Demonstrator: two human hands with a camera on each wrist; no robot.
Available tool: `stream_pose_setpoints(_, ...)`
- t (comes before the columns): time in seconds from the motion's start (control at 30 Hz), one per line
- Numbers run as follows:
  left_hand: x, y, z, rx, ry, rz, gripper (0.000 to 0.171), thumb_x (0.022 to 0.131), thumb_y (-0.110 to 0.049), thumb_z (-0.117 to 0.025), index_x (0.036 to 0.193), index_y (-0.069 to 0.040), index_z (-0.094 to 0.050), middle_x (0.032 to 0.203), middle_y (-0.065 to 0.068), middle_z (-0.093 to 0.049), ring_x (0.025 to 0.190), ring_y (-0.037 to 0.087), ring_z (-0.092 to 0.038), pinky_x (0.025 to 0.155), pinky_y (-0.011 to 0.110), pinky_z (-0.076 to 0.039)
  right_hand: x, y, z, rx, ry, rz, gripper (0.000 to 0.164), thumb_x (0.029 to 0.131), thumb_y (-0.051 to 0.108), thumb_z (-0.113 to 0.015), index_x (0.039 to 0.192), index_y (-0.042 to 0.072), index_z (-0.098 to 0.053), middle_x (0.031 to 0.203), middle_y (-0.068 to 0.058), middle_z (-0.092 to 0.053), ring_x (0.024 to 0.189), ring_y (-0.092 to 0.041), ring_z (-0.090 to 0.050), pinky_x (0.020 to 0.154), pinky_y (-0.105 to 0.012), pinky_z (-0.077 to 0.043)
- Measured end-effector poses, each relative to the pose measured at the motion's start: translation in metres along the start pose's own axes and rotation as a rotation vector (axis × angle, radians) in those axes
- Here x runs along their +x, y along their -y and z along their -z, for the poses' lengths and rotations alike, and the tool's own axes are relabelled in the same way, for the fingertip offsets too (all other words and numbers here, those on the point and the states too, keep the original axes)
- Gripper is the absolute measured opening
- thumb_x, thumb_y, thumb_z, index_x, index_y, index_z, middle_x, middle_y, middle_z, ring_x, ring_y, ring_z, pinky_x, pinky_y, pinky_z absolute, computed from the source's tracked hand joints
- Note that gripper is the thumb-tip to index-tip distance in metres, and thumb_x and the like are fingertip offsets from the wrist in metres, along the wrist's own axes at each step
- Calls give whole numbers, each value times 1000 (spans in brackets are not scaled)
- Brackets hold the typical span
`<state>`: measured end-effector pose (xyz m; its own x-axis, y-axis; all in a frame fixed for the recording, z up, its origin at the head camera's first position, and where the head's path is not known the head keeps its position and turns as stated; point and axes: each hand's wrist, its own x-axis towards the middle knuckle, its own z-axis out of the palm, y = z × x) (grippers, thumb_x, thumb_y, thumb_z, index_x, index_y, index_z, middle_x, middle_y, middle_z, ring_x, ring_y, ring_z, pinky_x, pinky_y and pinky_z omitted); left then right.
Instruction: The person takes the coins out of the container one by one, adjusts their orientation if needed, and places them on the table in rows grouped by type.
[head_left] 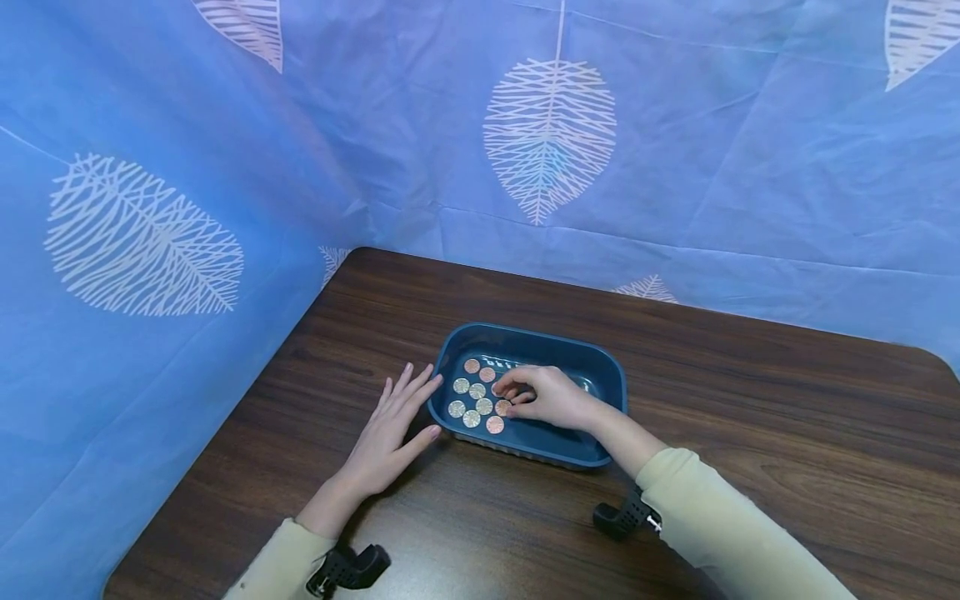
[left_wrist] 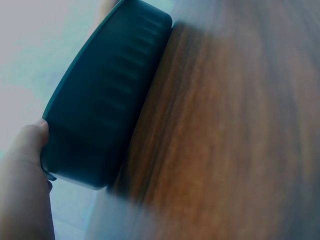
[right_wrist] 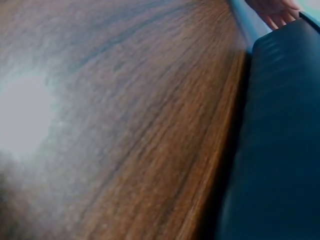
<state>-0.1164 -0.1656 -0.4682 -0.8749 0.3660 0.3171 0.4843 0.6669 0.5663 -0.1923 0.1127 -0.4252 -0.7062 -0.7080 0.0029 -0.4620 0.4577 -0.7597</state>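
A dark blue rectangular plastic tub (head_left: 577,450) stands on the table. Several silvery coins (head_left: 484,406) and copper-coloured coins (head_left: 495,425) lie flat on the left part of its floor. My left hand (head_left: 388,437) is at the tub's left end, fingers extended and spread, with the thumb (left_wrist: 36,134) against the tub near its rim in the left wrist view. Inside the tub, my right hand (head_left: 547,396) bends its fingers down over the copper coins at the right of the group. Its index finger and thumb stand apart, partly hiding coins; whether they pinch one is unclear.
The tub rests on a dark wood-grain table (head_left: 750,400) with rounded corners. Blue cloth with white leaf prints (head_left: 551,142) hangs behind and to the left. Black wrist devices (head_left: 348,569) are strapped over both pale sleeves (head_left: 735,517).
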Motion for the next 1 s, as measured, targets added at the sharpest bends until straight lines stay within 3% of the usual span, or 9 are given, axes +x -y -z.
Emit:
stream_pose_setpoints(0.27, 0, 0, -1, -3, -6, 5, 58, 98, -41, -49, 150, -21, -32, 157, -9, -20, 145, 17, -4, 112, 58, -5, 1, -1, -1, -68, 16, 15, 28, 85, 5, -71, 113, 5, -68, 108, -4, -64, 92, -15, -61, 76, -20, -52)
stream_pose_setpoints(0.7, 0, -3, -2, -32, -3, 16, 57, 98, -38, -50, 150, -20, -33, 157, -7, -21, 145, 19, -5, 112, 58, -5, -2, -4, -2, -200, 11, 123, 17, 86, 10, -72, 102, 7, -74, 92, 0, -61, 74, -9, -52, 63, -21, -48)
stream_pose_setpoints(1.0, 0, -4, -1, -51, 3, 29, 57, 99, -38, -50, 150, -21, -33, 157, -6, -21, 145, 17, -5, 113, 58, -5, -2, 1, -2, -155, 58, 59, 12, 88, 7, -68, 100, 4, -68, 90, -3, -56, 76, -12, -49, 64, -22, -46)
